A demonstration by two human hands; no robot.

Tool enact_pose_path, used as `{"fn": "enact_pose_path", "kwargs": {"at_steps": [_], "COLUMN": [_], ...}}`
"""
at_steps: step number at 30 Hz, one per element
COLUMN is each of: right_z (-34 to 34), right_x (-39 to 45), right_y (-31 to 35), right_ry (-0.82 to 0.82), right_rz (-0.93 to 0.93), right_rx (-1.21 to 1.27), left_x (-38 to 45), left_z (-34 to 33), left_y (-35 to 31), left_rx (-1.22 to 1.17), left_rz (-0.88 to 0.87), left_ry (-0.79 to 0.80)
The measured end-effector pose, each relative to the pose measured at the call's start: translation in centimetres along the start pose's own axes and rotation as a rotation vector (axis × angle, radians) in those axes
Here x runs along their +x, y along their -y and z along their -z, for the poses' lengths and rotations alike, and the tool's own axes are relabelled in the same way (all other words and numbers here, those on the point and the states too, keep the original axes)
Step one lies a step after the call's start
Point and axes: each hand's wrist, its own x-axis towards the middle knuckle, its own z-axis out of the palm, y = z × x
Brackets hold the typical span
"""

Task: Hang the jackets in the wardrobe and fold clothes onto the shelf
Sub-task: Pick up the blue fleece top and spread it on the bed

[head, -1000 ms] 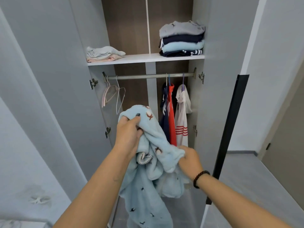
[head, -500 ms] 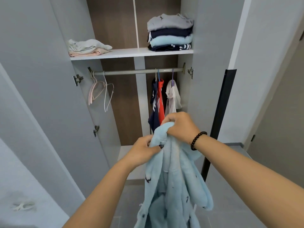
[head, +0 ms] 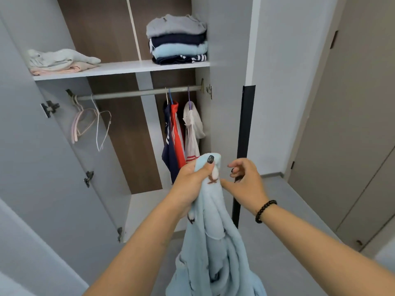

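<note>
Released by the right hand (head: 242, 180), now loosely curled beside it, the blue jacket (head: 215, 238) is gripped single-handed by the left hand (head: 192, 180); slippage is risked.

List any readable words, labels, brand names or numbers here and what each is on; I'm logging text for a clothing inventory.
None can be read.
Light blue fleece garment: small dark printed figures only, no letters.
Navy hanging jacket: white marks, too blurred to read.
Folded stack on the shelf: stripes only.
</note>
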Motion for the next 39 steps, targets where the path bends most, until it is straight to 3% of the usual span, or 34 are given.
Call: {"fn": "enact_pose_path", "kwargs": {"at_steps": [2, 5, 8, 11, 14, 18, 20, 25, 27, 30, 34, 36, 39], "right_z": [-0.1, -0.8, -1.7, -1.8, -0.6, -0.1, -0.3, -3.4, -5.0, -6.0, -6.1, -6.3, -6.2], "right_x": [-1.8, -4.3, -5.7, -5.2, -3.2, -0.6, -0.1, -0.6, -0.9, -1.2, -1.4, -1.3, -1.0], "right_y": [-1.8, -4.2, -5.4, -4.8, -2.8, 0.6, 2.8, 6.8, 6.8, 5.8, 4.8, 4.5, 3.6], "right_ry": [0.097, 0.494, 0.63, 0.569, 0.369, 0.225, 0.24, 0.38, 0.36, 0.292, 0.317, 0.217, -0.148], "right_rz": [-0.156, -0.411, -0.386, -0.286, -0.2, 0.006, 0.111, 0.353, 0.38, 0.365, 0.453, 0.536, 0.653], "right_rx": [0.165, 0.336, 0.32, 0.235, 0.253, 0.097, 0.062, -0.065, -0.091, -0.081, -0.26, -0.418, -0.563], "left_x": [-0.1, -0.5, -1.0, -1.5, -1.7, -1.6, -2.1, -2.5, -2.4, -2.6, -2.5, -2.5, -2.4], "left_z": [-0.6, -1.0, -0.5, 1.0, 3.8, 8.4, 10.0, 10.8, 10.8, 11.3, 11.1, 10.6, 10.6], "left_y": [-0.3, -1.0, -1.5, -2.0, -2.4, -2.3, -2.2, -1.8, -1.3, -0.5, 0.2, 0.2, -0.3], "left_rx": [-0.041, -0.103, -0.168, -0.215, -0.1, 0.455, 0.646, 0.729, 0.864, 0.978, 0.939, 0.885, 0.778], "left_rz": [-0.003, -0.004, 0.008, -0.023, -0.109, -0.158, -0.212, -0.333, -0.337, -0.333, -0.404, -0.475, -0.542], "left_ry": [0.004, 0.026, 0.014, -0.018, -0.145, -0.311, -0.266, 0.047, 0.117, 0.066, -0.051, -0.115, -0.176]}}
